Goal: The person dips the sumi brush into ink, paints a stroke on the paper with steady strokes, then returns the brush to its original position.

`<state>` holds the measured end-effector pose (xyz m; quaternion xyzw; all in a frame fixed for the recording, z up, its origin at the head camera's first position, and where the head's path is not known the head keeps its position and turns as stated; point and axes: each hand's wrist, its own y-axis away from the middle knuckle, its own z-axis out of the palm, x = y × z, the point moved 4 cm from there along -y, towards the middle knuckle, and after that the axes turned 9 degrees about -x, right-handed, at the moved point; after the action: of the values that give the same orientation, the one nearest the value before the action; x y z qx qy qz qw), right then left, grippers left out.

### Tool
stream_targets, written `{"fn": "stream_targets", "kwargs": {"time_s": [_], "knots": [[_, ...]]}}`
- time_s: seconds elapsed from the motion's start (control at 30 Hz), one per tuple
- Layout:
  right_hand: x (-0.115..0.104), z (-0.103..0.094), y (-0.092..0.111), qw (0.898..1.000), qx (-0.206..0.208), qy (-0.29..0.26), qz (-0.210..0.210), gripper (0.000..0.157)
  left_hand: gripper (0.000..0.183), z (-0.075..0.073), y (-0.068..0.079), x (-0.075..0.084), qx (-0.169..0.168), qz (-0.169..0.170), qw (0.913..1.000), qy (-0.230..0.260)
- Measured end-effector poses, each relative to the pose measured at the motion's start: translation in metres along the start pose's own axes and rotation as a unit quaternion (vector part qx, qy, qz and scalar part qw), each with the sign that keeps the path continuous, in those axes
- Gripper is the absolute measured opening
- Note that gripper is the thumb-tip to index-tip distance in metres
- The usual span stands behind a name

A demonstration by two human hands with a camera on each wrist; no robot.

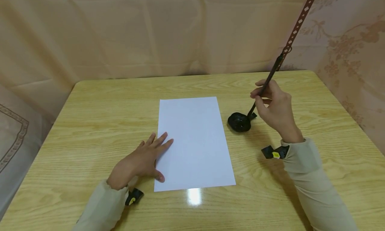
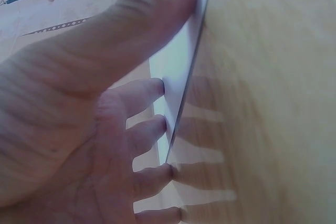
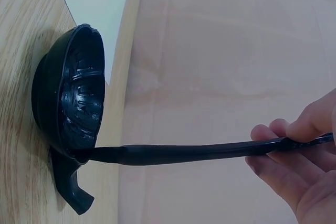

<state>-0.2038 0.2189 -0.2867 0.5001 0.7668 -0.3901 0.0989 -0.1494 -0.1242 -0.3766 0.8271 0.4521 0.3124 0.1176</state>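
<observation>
My right hand (image 1: 276,107) pinches a dark calligraphy brush (image 1: 272,70) partway up its handle, between thumb and fingers. The brush slants up to the right, a small loop at its top. Its lower end meets the rim of a small black ink dish (image 1: 239,122), beside the dish's stubby stem (image 3: 73,195). Wet-looking shine covers the lobed inside of the dish (image 3: 84,98). My left hand (image 1: 141,160) rests spread at the left edge of a blank white sheet of paper (image 1: 195,140), thumb and some fingertips on it.
The wood-grain table (image 1: 99,124) runs back to a beige curtain (image 1: 135,33). Patterned cloth (image 1: 355,50) hangs at the right. Black wrist devices (image 1: 275,153) sit at both cuffs. The ink dish stands just right of the paper.
</observation>
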Motion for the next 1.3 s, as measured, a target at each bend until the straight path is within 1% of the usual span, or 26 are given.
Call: {"fn": "stream_targets", "kwargs": {"time_s": [0.13, 0.3, 0.53, 0.67, 0.87, 1.1, 1.3], "knots": [[-0.0025, -0.0007, 0.0002, 1.000, -0.002, -0.012, 0.002, 0.028, 0.111, 0.0002, -0.0001, -0.0001, 0.000, 0.000, 1.0000, -0.001], [-0.0047, -0.0020, 0.0004, 1.000, 0.010, -0.017, -0.007, 0.027, 0.112, 0.0000, 0.0003, 0.0000, 0.000, 0.001, 1.0000, 0.001], [-0.0020, 0.0002, 0.0004, 1.000, 0.010, 0.014, -0.006, 0.027, 0.111, 0.0003, 0.0004, 0.0006, -0.002, -0.001, 1.0000, 0.000], [0.0002, -0.0010, 0.0007, 1.000, 0.013, 0.020, -0.009, 0.027, 0.111, -0.0001, 0.0008, 0.0010, -0.002, -0.001, 1.0000, 0.000], [-0.0005, -0.0022, -0.0004, 1.000, 0.013, 0.000, -0.020, 0.027, 0.111, -0.0010, 0.0014, 0.0017, -0.001, -0.002, 1.0000, 0.002], [-0.0029, -0.0026, 0.0000, 1.000, 0.017, -0.012, -0.018, 0.028, 0.112, -0.0005, 0.0003, 0.0015, -0.003, -0.006, 1.0000, -0.001], [0.0009, -0.0007, -0.0003, 1.000, 0.011, 0.010, -0.019, 0.028, 0.112, -0.0007, 0.0000, 0.0019, -0.006, -0.006, 1.0000, -0.001]]}}
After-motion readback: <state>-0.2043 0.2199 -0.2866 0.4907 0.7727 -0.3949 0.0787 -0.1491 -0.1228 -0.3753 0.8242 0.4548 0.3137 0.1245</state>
